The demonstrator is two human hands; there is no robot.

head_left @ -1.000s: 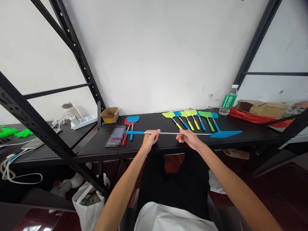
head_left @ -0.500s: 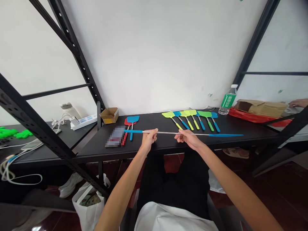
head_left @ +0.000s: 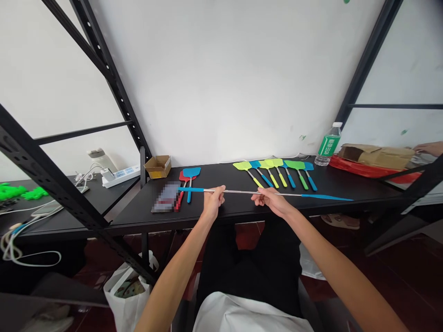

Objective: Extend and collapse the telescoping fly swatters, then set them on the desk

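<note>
Stretched out sideways above the table's front part is a blue fly swatter with a long metal telescopic rod. Its blue handle points left, and its blue head, seen nearly edge-on, points right. My left hand is closed on the rod close to the handle. Further right along the same rod, my right hand pinches it with curled fingers. Beyond my hands, several shorter yellow, blue and green fly swatters lie fanned out. Left of them, a blue fly swatter partly covers a red fly swatter.
A small cardboard box and a pixelated flat object are on the table's left. At the right stand a water bottle and brown packaging, near another person's hand. Black shelf posts flank the table.
The swatter's head end has dipped slightly and reaches a little further right. Both my hands keep their hold in nearly the same places. A shoe at the lower left has shifted.
</note>
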